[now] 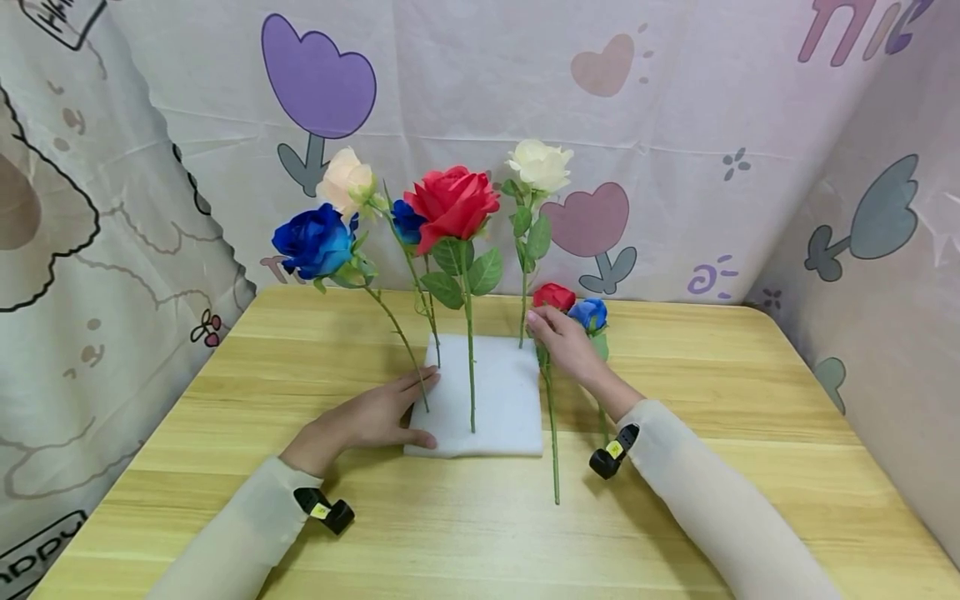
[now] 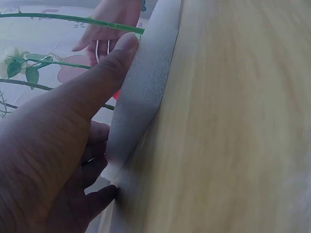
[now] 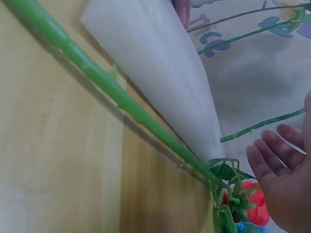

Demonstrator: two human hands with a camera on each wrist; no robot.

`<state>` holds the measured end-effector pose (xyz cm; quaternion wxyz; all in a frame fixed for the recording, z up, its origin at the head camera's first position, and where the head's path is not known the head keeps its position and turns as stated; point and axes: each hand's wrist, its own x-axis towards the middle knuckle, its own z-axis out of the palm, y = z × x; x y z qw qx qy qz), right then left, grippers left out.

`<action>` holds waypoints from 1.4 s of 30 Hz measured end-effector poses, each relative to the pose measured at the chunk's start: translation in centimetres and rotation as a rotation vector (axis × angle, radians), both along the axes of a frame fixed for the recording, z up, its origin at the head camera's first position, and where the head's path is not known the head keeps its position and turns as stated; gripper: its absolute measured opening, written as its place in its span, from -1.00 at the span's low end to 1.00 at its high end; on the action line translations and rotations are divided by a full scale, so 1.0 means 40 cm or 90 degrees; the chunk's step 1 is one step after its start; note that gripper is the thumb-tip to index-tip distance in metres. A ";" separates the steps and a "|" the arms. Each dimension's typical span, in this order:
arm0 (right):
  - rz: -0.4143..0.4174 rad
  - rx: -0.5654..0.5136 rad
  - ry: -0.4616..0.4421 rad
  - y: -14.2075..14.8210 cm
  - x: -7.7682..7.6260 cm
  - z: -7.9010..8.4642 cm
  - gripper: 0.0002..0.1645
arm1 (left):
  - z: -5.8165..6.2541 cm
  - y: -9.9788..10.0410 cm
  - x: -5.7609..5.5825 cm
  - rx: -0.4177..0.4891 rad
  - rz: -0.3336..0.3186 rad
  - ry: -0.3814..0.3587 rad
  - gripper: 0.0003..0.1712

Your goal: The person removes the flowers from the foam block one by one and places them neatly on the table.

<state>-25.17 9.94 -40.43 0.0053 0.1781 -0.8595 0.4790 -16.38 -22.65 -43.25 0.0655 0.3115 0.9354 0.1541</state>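
A white foam block (image 1: 506, 400) lies on the table with several artificial roses upright or leaning in it. My left hand (image 1: 378, 417) rests against its left side, thumb stretched to the near corner and fingers touching the top. At the far right corner stands a white rose (image 1: 540, 165). Beside its stem is my right hand (image 1: 570, 350); the right wrist view shows loosely extended fingers (image 3: 277, 158) with nothing between them. A large red rose (image 1: 453, 208) stands at the front middle. A blue rose (image 1: 313, 242), a peach rose (image 1: 347, 179) and another blue rose (image 1: 407, 222) are at the left.
To the right of the foam, a red rose (image 1: 553, 295) and a blue rose (image 1: 589, 313) lie on the wooden table (image 1: 675, 517), partly behind the right hand. One green stem (image 1: 554, 450) points toward the near edge. A printed curtain (image 1: 465, 75) hangs behind.
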 end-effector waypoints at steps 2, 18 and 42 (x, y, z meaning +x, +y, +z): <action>0.001 0.004 0.001 -0.005 -0.007 -0.001 -0.39 | -0.002 0.000 0.000 0.001 -0.001 0.000 0.25; 0.002 0.058 -0.002 -0.042 -0.022 -0.027 -0.46 | -0.010 -0.001 0.003 -0.002 0.001 -0.006 0.27; 0.066 0.134 0.068 -0.035 -0.043 -0.040 -0.88 | -0.007 -0.001 -0.003 -0.008 -0.002 -0.002 0.26</action>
